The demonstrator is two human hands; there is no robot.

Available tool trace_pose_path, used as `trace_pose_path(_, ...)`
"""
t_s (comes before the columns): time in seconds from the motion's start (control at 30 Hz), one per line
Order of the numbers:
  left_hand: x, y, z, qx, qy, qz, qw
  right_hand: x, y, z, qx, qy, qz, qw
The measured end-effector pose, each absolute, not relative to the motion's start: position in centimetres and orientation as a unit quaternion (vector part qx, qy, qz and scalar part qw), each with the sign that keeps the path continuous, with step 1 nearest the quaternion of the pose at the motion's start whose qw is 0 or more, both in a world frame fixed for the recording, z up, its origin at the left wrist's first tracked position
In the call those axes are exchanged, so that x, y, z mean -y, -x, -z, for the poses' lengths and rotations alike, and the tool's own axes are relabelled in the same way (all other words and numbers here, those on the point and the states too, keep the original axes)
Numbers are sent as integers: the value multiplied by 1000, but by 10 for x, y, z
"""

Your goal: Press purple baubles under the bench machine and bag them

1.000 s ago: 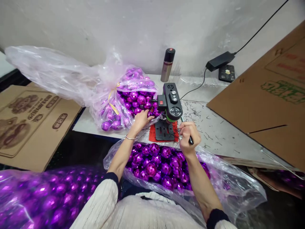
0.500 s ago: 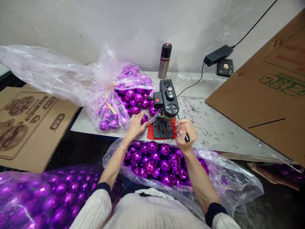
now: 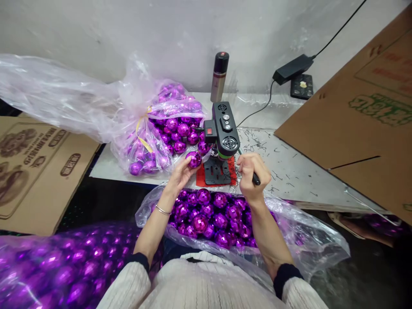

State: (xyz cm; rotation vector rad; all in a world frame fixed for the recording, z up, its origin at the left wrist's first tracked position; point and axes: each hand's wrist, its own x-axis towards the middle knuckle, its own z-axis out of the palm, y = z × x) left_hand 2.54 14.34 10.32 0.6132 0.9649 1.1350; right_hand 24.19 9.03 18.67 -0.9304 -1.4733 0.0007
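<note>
- Left hand (image 3: pixel 180 175), centre of the frame: partly curled, pinching a glossy, mirror-faceted purple ball (image 3: pixel 194 159).
- Right hand (image 3: pixel 254 175), right of centre: fist wrapped around the black-ended lever (image 3: pixel 256 179) of a boxy black press machine (image 3: pixel 225 128).
- Lower centre: crinkled clear plastic bag (image 3: pixel 322 242) holding round faceted balls (image 3: pixel 200 223).
- Worktop (image 3: pixel 291 182): pale, flat, strewn with thin dark bits (image 3: pixel 277 149).

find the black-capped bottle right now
In the head view, the black-capped bottle stands at upper centre, near the wall and just behind the black machine.
</note>
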Motion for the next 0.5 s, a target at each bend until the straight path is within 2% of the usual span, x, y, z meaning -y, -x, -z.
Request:
trace_pose_path(0.1, -132, -45, -91, -480, -329, -481, 656, -92, -243, -194, 649, 412, -11, 639)
trace_pose_path(0.2, -126, -61, -81, -521, -461, -458, 553, -91, -243, -197, 654, 420, -13, 629)
trace_pose_path(0.33, -124, -70, -73, -524, -618, -408, 421, -89, -245, -197, 665, 416, -6, 620)
trace_pose_path(0.5, -135, -75, -66, -509, -691, -385, 339, -86, -245, -195, 669, 435, 7, 602)
